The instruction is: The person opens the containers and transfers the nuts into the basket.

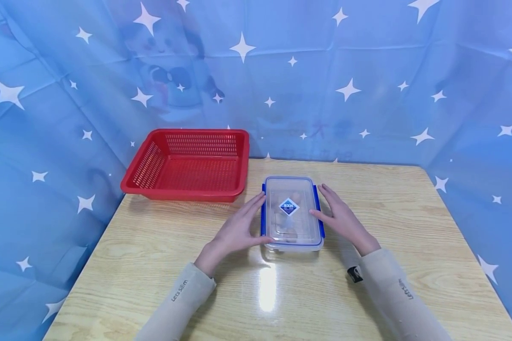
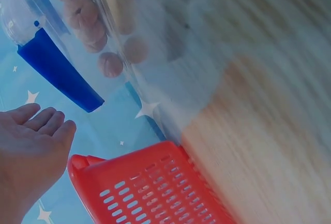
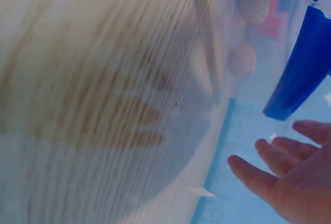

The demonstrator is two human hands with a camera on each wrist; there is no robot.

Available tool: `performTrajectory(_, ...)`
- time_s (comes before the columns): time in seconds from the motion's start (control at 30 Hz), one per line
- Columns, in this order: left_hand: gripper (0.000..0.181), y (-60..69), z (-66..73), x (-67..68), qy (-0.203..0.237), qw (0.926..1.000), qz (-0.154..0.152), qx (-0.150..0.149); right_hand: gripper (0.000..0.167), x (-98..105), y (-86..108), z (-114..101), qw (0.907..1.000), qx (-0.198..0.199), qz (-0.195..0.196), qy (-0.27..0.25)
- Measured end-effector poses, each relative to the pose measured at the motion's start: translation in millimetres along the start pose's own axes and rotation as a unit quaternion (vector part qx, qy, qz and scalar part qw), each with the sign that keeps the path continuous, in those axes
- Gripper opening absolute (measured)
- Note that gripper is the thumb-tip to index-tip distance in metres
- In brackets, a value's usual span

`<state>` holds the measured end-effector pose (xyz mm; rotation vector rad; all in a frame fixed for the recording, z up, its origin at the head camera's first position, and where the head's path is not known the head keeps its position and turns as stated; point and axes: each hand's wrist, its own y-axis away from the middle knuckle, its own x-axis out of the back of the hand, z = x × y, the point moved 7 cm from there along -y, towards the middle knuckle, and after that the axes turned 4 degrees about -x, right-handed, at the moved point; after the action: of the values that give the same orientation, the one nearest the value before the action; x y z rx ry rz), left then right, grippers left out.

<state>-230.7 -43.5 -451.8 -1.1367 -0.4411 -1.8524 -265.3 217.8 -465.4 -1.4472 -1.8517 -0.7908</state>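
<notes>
A clear plastic food container (image 1: pixel 296 229) with a blue-edged lid, blue side clips and a diamond-shaped label sits on the table. Several round, pinkish-brown things (image 2: pixel 111 64) show through its wall; their kind is unclear. My left hand (image 1: pixel 239 229) is at the container's left side, fingers extended, thumb by the near left corner. On the other side, my right hand (image 1: pixel 341 218) has its fingers spread and its thumb over the lid's edge. Both wrist views show fingers close to a blue clip (image 3: pixel 300 66) without curling round it. Whether either thumb touches the container cannot be told.
A red perforated plastic basket (image 1: pixel 200 173) stands at the back left of the wooden table (image 1: pixel 405 213), left of the container. A blue curtain with white stars (image 1: pixel 307 109) hangs behind the table and along both sides.
</notes>
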Motion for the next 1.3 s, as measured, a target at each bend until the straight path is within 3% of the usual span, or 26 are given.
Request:
performTrajectory(0.2, 0.120, -0.7, 1.7, -7.9, 0.026, 0.9993, -0.024, 0.006, 0.087, -1.6, -0.3, 1.7, 1.0000, -0.004, -0.005, -0.005)
performTrajectory(0.63, 0.126, -3.8, 1.9, -16.9, -0.003, 0.9992, -0.038, -0.007, 0.089, -3.8, -1.2, 4.9, 0.9993, -0.023, -0.016, -0.025)
performTrajectory(0.97, 0.127, -6.8, -4.9, -21.6, 0.036, 0.9979, -0.046, 0.025, 0.085, -7.8, -4.8, 8.4, 0.9988, -0.026, -0.008, -0.041)
performTrajectory(1.3, 0.128, -9.4, -9.6, -22.1, 0.048, 0.9972, -0.047, 0.034, 0.076, -12.2, -5.3, 3.3, 0.9956, -0.005, 0.004, -0.094)
